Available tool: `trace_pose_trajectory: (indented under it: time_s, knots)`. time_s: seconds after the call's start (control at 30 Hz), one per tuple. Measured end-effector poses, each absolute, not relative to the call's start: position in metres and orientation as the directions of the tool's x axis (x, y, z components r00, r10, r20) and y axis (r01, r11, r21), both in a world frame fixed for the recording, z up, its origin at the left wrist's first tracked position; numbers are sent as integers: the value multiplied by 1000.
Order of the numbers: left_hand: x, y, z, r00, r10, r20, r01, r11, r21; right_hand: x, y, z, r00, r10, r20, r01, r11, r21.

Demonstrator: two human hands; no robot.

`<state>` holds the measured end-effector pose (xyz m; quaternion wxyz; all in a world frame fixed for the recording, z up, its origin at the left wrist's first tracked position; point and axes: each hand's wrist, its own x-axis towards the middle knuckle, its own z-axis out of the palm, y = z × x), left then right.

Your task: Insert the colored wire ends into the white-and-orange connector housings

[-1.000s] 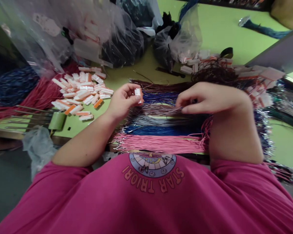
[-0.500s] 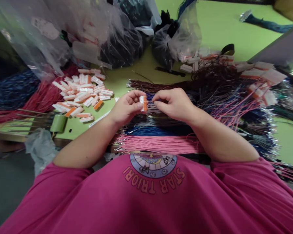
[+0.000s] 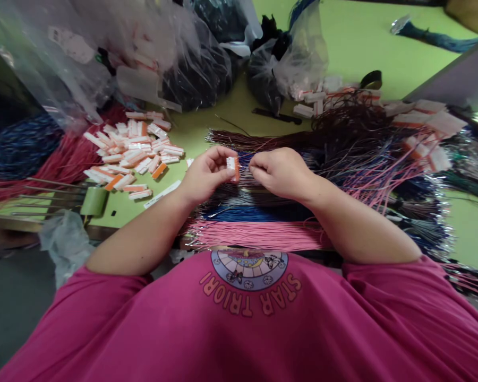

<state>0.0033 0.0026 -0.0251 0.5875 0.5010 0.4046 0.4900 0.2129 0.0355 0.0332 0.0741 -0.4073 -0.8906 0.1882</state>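
Note:
Between thumb and fingers, my left hand (image 3: 207, 172) grips a white and orange connector housing (image 3: 233, 168), its orange side facing right. A short gap to the right, my right hand (image 3: 281, 171) is closed in a pinch; what its fingertips hold, if anything, is too small to make out. Beneath both hands lie bundles of wires in rows: dark red ones (image 3: 255, 140) at the back, then purple and grey, blue wires (image 3: 263, 213), and pink wires (image 3: 258, 235) nearest my body. Metal tips show at the wires' left ends.
Loose white and orange connectors (image 3: 137, 146) lie heaped on the green table at left. A green block with metal rods (image 3: 94, 201) sits at the left edge. Plastic bags (image 3: 199, 58) stand behind. Tangled wires with connectors (image 3: 426, 151) spread at right.
My right hand has shifted slightly, its fingers drawn closer together. The left hand keeps its grip on the connector housing, almost in the same spot.

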Motion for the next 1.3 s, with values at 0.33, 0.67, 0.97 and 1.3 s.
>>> trace_pose_trajectory:
  time_s: [0.33, 0.67, 0.97, 1.3]
  knots:
    - [4, 1, -30, 154, 983, 101, -50, -94, 994, 207, 44, 24, -610, 791, -30, 459, 323, -828]
    - [5, 0, -34, 187, 982, 41, -63, -30, 998, 198, 41, 13, -601, 798, -47, 502, 331, -799]
    - [0, 3, -25, 203, 978, 51, -72, -37, 997, 195, 45, 19, -636, 770, -52, 580, 432, -691]
    - [-9, 16, -23, 20, 1000, 21, -93, -19, 995, 223, -2, 47, -748, 656, -100, 661, 750, -30]
